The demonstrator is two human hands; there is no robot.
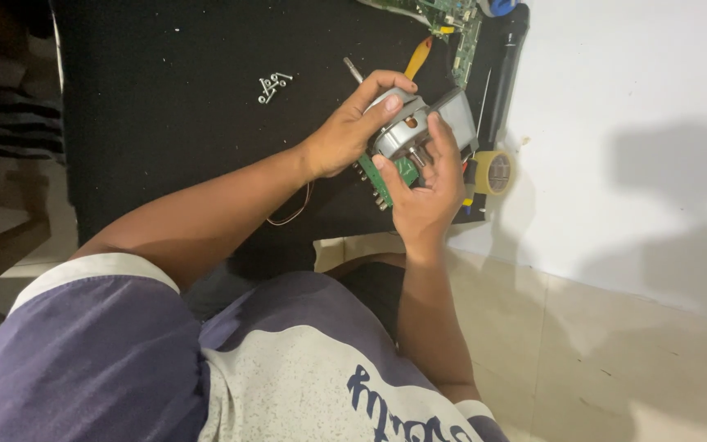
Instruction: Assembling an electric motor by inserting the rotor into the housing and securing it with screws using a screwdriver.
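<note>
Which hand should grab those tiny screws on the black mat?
Probably the left hand: it's nearer the screws. The right hand cups the motor from the far side.

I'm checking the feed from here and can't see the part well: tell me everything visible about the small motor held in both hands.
The motor is a round, silver-grey metal unit with a coppery spot on its face and a short shaft sticking out toward the person. It is held above the black mat, tilted. The left hand wraps its upper side, and the right hand supports it from below, thumb near the shaft. A green circuit board lies just under it; whether they are joined is unclear.
</note>
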